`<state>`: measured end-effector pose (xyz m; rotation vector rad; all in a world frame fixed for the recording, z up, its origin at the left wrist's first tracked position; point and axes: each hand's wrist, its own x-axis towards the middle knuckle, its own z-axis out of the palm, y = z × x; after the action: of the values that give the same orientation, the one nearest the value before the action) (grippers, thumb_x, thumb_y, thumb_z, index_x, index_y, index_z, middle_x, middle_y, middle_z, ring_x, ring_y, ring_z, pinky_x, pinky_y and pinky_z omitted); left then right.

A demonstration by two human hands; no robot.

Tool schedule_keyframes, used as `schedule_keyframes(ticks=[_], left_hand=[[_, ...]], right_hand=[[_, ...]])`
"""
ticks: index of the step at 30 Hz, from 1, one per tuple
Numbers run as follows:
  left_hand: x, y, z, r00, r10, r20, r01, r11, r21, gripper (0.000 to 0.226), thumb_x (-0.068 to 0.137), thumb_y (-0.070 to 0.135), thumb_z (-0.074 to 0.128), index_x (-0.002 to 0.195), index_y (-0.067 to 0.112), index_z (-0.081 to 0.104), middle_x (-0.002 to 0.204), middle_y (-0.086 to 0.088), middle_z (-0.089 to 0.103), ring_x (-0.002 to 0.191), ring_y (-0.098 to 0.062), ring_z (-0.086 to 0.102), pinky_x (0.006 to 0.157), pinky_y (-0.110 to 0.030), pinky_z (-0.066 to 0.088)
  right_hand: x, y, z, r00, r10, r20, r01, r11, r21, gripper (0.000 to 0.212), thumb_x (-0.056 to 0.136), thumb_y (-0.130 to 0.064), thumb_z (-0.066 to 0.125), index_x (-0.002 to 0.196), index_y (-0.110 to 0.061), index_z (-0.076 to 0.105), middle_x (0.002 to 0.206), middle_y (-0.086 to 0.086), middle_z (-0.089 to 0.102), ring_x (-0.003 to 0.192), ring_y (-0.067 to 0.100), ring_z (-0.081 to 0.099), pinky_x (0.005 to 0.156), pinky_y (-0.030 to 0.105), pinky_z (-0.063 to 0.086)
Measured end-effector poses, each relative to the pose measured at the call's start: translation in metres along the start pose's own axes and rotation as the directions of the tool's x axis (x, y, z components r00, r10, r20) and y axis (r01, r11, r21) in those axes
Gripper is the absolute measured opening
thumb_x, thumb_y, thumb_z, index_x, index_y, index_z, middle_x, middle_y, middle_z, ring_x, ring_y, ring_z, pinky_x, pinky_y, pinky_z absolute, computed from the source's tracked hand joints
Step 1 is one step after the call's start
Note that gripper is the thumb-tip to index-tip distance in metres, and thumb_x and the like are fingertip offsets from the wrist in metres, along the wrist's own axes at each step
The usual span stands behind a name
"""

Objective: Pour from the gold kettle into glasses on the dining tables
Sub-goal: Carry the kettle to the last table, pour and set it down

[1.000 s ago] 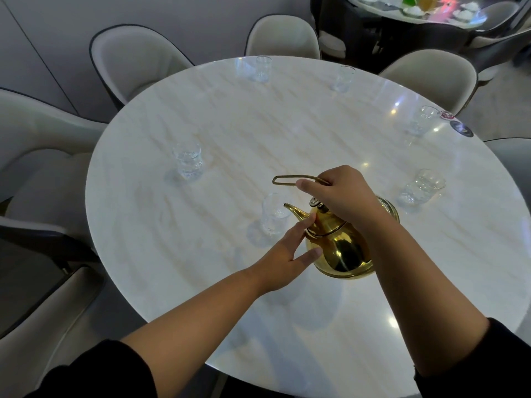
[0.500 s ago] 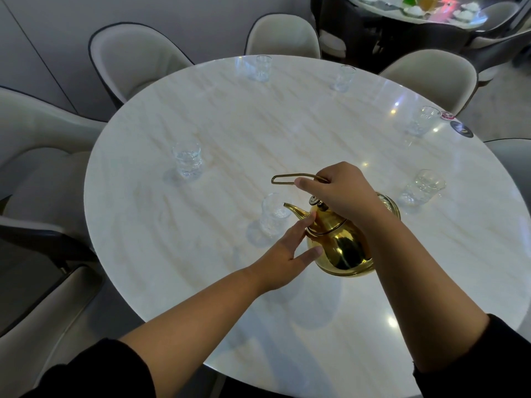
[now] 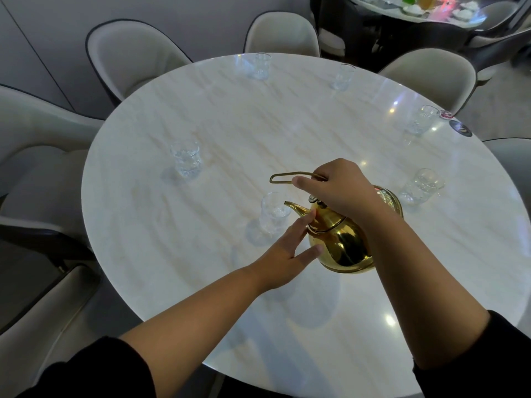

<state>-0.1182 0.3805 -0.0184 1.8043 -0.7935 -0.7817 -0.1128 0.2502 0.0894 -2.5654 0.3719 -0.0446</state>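
Observation:
The gold kettle [image 3: 342,239] is tilted to the left above the round marble table [image 3: 201,282], its spout over the rim of the nearest clear glass [image 3: 271,215]. My right hand [image 3: 342,186] grips the kettle's thin wire handle from above. My left hand [image 3: 287,255] rests flat with spread fingers against the kettle's left side, below the spout. Several more clear glasses stand around the table, one at the left [image 3: 186,158] and one at the right [image 3: 422,186]. I cannot tell whether liquid is flowing.
Beige padded chairs [image 3: 135,53] ring the table on the left and far sides. Two round stickers [image 3: 459,128] lie near the right rim. A second table with dishes [image 3: 416,10] stands at the top right.
The kettle and both hands have barely shifted; the kettle has risen very slightly and stays tilted over the nearest glass.

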Motion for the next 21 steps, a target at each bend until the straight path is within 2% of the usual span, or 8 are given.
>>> schedule_keyframes(ticks=[3, 7, 11, 14, 17, 21], left_hand=[[0.0007, 0.0003, 0.0005, 1.0, -0.003, -0.003, 0.003, 1.0, -0.016, 0.063, 0.092, 0.048, 0.043, 0.142, 0.049, 0.004, 0.157, 0.015, 0.008, 0.144, -0.012, 0.016, 0.11, -0.034, 0.023], [0.0004, 0.0007, 0.0005, 1.0, 0.003, -0.012, -0.003, 0.999, -0.035, 0.064, 0.091, 0.049, 0.043, 0.142, 0.049, 0.005, 0.157, 0.016, 0.009, 0.144, -0.011, 0.016, 0.111, -0.034, 0.023], [-0.0002, 0.0012, 0.0014, 1.0, 0.002, -0.017, -0.002, 1.0, -0.027, 0.063, 0.092, 0.046, 0.044, 0.143, 0.047, 0.006, 0.157, 0.015, 0.009, 0.144, -0.011, 0.016, 0.105, -0.026, 0.022], [-0.001, 0.0014, 0.0024, 1.0, 0.007, -0.019, -0.008, 0.999, -0.053, 0.063, 0.093, 0.044, 0.044, 0.144, 0.045, 0.007, 0.157, 0.015, 0.009, 0.143, -0.009, 0.017, 0.103, -0.023, 0.021], [-0.0001, 0.0016, 0.0026, 1.0, 0.008, -0.022, -0.009, 0.999, -0.041, 0.063, 0.092, 0.044, 0.044, 0.143, 0.045, 0.007, 0.157, 0.015, 0.01, 0.143, -0.009, 0.017, 0.103, -0.023, 0.021], [0.0004, 0.0016, 0.0026, 1.0, 0.009, -0.024, -0.01, 0.998, -0.06, 0.063, 0.093, 0.043, 0.045, 0.144, 0.045, 0.008, 0.157, 0.015, 0.01, 0.143, -0.009, 0.018, 0.104, -0.023, 0.022]], right_hand=[[0.0003, -0.0011, -0.0003, 1.0, -0.007, 0.007, 0.007, 1.0, -0.027, 0.046, 0.09, -0.044, 0.055, 0.068, -0.004, 0.061, 0.066, 0.013, 0.055, 0.058, 0.018, 0.047, 0.051, 0.024, 0.03], [-0.0003, -0.0022, -0.0007, 1.0, -0.007, 0.011, 0.008, 1.0, -0.031, 0.045, 0.09, -0.044, 0.055, 0.061, -0.01, 0.057, 0.065, 0.012, 0.054, 0.055, 0.015, 0.045, 0.051, 0.023, 0.03], [-0.0003, -0.0031, -0.0014, 1.0, -0.014, 0.015, 0.014, 0.999, -0.031, 0.046, 0.089, -0.044, 0.055, 0.067, -0.005, 0.061, 0.067, 0.014, 0.056, 0.059, 0.018, 0.047, 0.052, 0.024, 0.032], [-0.0009, -0.0044, -0.0015, 0.999, -0.014, 0.029, 0.015, 0.999, -0.034, 0.046, 0.09, -0.044, 0.055, 0.063, -0.007, 0.058, 0.072, 0.021, 0.062, 0.059, 0.018, 0.048, 0.052, 0.024, 0.031], [-0.0017, -0.0048, -0.0033, 1.0, -0.01, 0.027, 0.011, 0.999, -0.031, 0.046, 0.09, -0.044, 0.055, 0.061, -0.008, 0.056, 0.081, 0.025, 0.068, 0.061, 0.02, 0.049, 0.052, 0.024, 0.032], [-0.0024, -0.0051, -0.004, 1.0, -0.015, 0.025, 0.015, 1.0, -0.026, 0.046, 0.089, -0.043, 0.056, 0.056, -0.011, 0.052, 0.083, 0.027, 0.069, 0.061, 0.021, 0.05, 0.052, 0.026, 0.032]])
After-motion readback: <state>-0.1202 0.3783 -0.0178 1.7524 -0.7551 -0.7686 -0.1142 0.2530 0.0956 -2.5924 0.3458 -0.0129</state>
